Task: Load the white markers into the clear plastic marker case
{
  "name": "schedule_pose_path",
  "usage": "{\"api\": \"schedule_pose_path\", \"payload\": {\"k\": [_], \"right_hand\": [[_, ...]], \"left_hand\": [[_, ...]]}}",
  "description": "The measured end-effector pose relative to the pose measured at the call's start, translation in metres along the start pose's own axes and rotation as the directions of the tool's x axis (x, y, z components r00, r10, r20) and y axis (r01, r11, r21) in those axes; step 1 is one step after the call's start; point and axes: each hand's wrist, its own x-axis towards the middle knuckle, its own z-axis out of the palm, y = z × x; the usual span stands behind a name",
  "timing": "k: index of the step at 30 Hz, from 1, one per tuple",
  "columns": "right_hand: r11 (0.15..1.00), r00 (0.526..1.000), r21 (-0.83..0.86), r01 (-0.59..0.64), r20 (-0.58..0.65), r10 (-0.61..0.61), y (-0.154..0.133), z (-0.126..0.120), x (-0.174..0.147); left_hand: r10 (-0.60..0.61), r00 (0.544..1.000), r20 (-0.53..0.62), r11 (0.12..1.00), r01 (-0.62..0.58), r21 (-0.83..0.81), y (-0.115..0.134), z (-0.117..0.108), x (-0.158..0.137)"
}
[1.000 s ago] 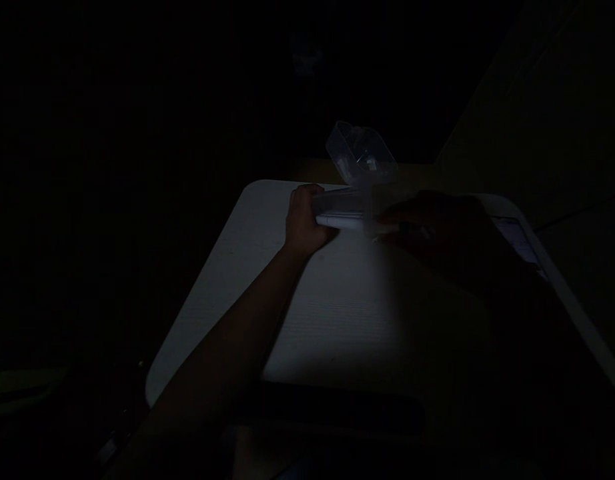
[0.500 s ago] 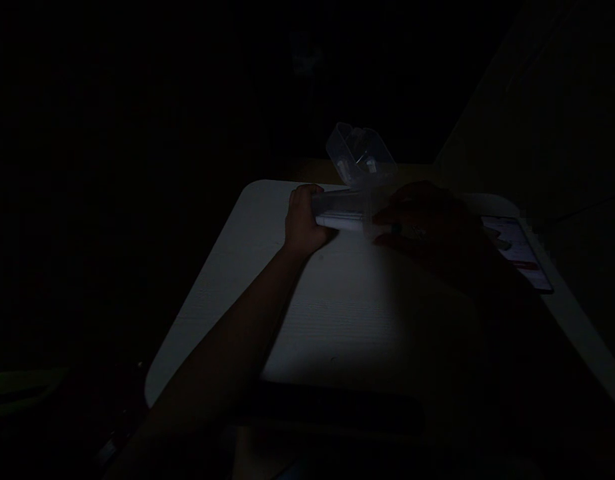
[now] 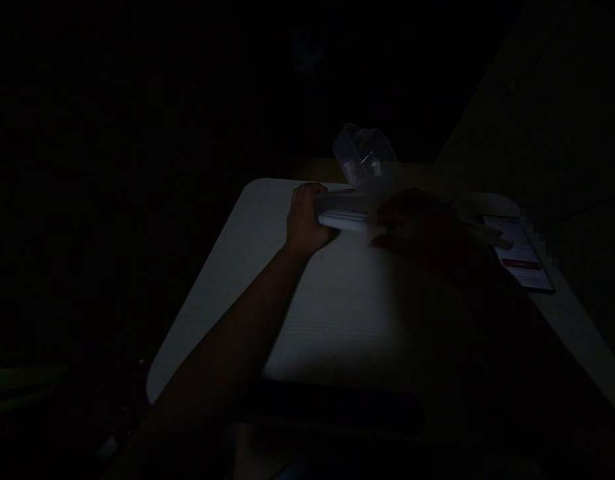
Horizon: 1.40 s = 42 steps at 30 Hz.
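Observation:
The scene is very dark. A clear plastic box (image 3: pixel 345 201) lies on its side over the white table, with white contents (image 3: pixel 342 220) showing through its wall. Its hinged lid (image 3: pixel 368 157) stands open at the far right end. My left hand (image 3: pixel 305 217) is wrapped round the left end of the box. My right hand (image 3: pixel 422 223), deep in shadow, is closed at the open right end, thumb below and fingers above. What it pinches is too dark to make out. Pale thin pieces (image 3: pixel 490 235) show just beyond that hand, overlapping the phone.
A phone (image 3: pixel 525 263) with a lit screen lies near the right edge of the white table (image 3: pixel 227 260). A dark strip (image 3: pixel 332 403) runs along the near edge. Something green (image 3: pixel 25 383) shows low at the left. Darkness covers the surroundings.
The box and its lid have shifted slightly to the right. My right hand has shifted a little at the open end, and more of the phone screen shows. My left hand keeps its hold.

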Motion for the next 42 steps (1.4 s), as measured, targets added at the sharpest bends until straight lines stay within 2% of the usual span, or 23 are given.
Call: {"api": "schedule_pose_path", "payload": {"k": [5, 12, 15, 21, 28, 32, 42], "right_hand": [[0.999, 0.999, 0.020, -0.037, 0.036, 0.036, 0.002, 0.002, -0.001], [0.996, 0.996, 0.033, -0.085, 0.040, 0.084, -0.010, -0.002, -0.006], [0.997, 0.993, 0.042, -0.068, 0.102, 0.064, -0.010, -0.002, -0.006], [0.997, 0.998, 0.057, -0.046, 0.044, 0.043, -0.008, 0.002, -0.007], [0.994, 0.993, 0.108, 0.001, 0.121, -0.014, 0.000, 0.005, -0.004], [0.991, 0.992, 0.133, 0.026, 0.121, -0.042, 0.004, 0.006, -0.002], [0.999, 0.987, 0.042, 0.001, 0.159, -0.008, -0.009, -0.004, -0.003]], "left_hand": [[0.015, 1.000, -0.010, 1.000, -0.015, 0.006, -0.001, 0.000, 0.000], [0.013, 1.000, 0.003, 1.000, -0.013, -0.005, -0.003, 0.000, 0.000], [0.010, 1.000, -0.006, 1.000, -0.010, 0.005, -0.003, 0.001, 0.000], [-0.009, 1.000, -0.001, 1.000, 0.009, 0.003, -0.001, 0.001, 0.000], [0.006, 1.000, -0.017, 1.000, -0.006, 0.008, 0.000, 0.001, 0.000], [-0.005, 1.000, -0.018, 1.000, 0.005, 0.005, 0.000, 0.001, 0.000], [-0.013, 1.000, 0.002, 1.000, 0.013, 0.026, 0.000, 0.000, 0.000]]}}
